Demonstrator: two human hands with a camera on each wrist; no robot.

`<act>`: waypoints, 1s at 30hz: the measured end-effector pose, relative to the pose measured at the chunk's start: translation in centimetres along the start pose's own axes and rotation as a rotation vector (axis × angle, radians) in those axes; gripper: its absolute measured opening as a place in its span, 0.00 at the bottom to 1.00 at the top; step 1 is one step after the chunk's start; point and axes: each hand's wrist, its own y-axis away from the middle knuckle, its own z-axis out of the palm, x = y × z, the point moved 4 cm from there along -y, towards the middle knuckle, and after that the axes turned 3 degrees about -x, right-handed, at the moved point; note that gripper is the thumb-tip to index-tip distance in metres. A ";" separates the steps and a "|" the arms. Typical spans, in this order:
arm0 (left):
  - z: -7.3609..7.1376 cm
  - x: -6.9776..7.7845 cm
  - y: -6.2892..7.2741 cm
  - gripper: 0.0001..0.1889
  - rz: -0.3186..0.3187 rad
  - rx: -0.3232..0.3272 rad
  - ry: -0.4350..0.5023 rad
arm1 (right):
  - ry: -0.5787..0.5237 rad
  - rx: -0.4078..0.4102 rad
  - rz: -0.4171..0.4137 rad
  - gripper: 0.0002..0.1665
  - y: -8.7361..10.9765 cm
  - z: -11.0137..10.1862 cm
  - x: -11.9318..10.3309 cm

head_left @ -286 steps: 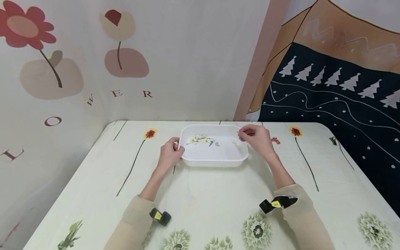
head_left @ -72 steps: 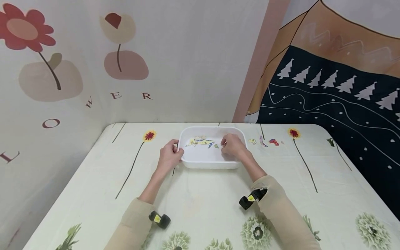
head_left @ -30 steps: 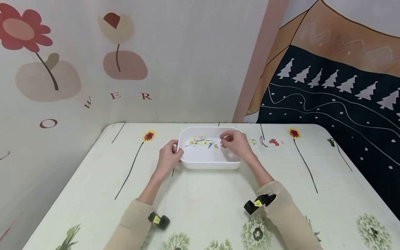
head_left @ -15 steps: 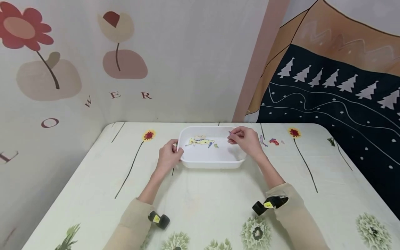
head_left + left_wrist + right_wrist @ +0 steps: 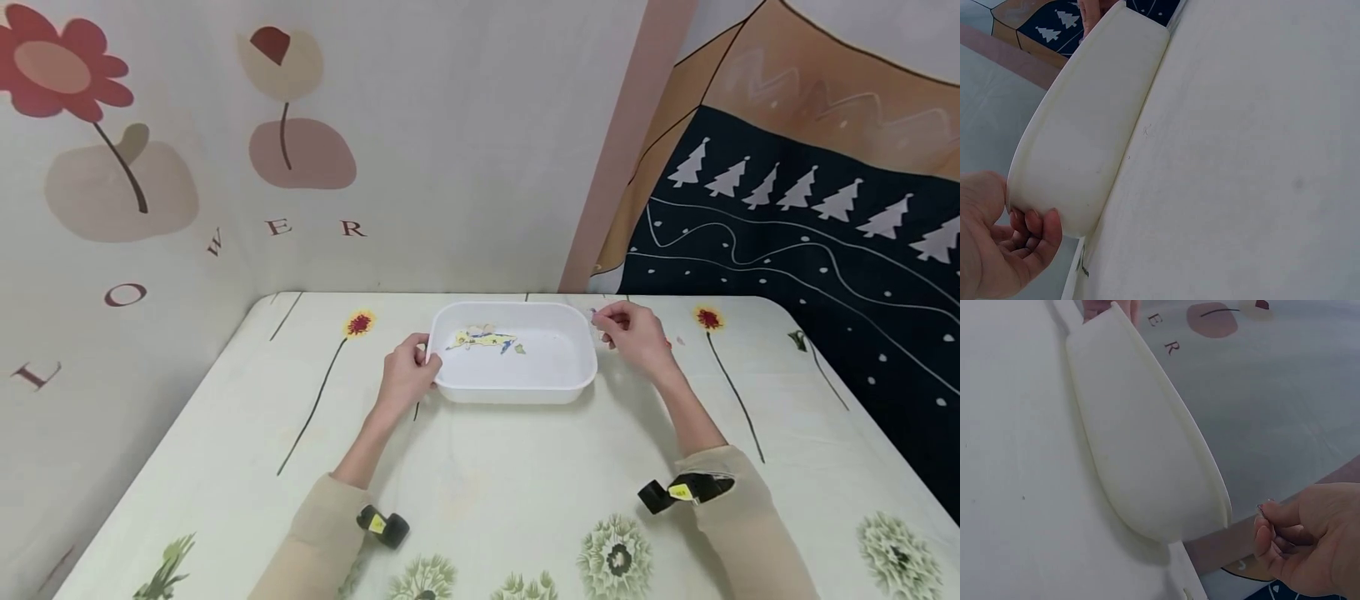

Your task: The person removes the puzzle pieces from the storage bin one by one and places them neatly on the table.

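Tray [image 5: 517,371]: gripped by left hand [image 5: 408,367] | right hand [image 5: 636,335]: pinching piece [image 5: 1261,510], moved to right end

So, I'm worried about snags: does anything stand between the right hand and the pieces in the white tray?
Yes, the tray's right rim: the right hand is outside it, the colored pieces inside. Nothing else visible blocks the way.

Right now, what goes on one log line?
left hand: grips white rectangular plastic tray; right hand: pinches tiny purplish piece beside tray; in tray: flat yellow-and-blue shape, small greenish piece
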 end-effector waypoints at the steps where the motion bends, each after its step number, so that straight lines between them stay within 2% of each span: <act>1: 0.0 0.0 0.0 0.21 -0.002 -0.001 0.001 | 0.008 0.005 0.008 0.14 0.1 -0.3 0.2; 10: 0.0 0.0 0.0 0.21 -0.017 -0.005 0.000 | 0.043 0.022 0.048 0.19 0.1 -2.5 2.6; 19: -0.1 0.2 0.1 0.21 -0.010 -0.011 0.009 | 0.067 0.052 0.074 0.19 0.2 -5.1 4.4; 25: -0.1 0.2 0.1 0.21 0.002 -0.001 0.005 | 0.059 0.065 0.057 0.17 0.3 -7.0 6.2; 30: -0.1 0.1 0.1 0.21 0.005 -0.001 0.005 | 0.069 0.090 0.130 0.20 0.5 -8.4 8.1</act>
